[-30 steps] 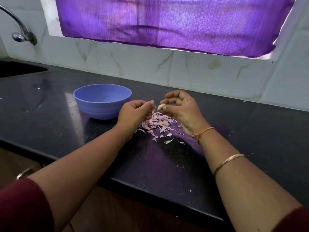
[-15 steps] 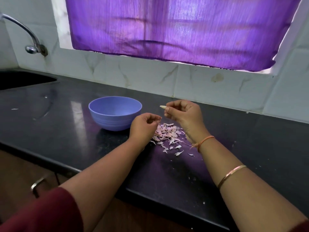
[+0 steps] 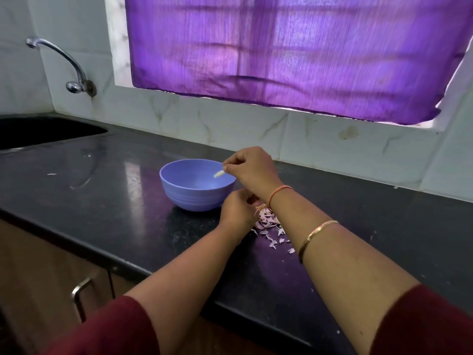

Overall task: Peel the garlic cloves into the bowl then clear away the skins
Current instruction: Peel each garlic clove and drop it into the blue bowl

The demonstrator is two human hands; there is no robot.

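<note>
A lilac-blue bowl [image 3: 194, 198] stands on the black counter [image 3: 102, 201]. My right hand [image 3: 252, 169] hovers over the bowl's right rim. Its fingertips pinch a peeled white garlic clove [image 3: 218, 173], which points down into the bowl. What lies inside the bowl is not visible. My left hand [image 3: 236, 210] sits just right of the bowl with its fingers curled, at the edge of a heap of pinkish garlic skins [image 3: 267, 222]. Whether it holds anything is hidden. My right forearm covers part of the heap.
A dark sink [image 3: 38, 129] is set into the counter at the far left, under a chrome tap [image 3: 64, 57]. A tiled wall and a purple curtain [image 3: 281, 52] run behind. The counter's front edge crosses below my arms, with a cabinet handle [image 3: 79, 295] under it.
My right hand has carried the peeled clove left from above the skin heap to over the bowl. My left hand has stayed by the skins. The view has tilted up.
</note>
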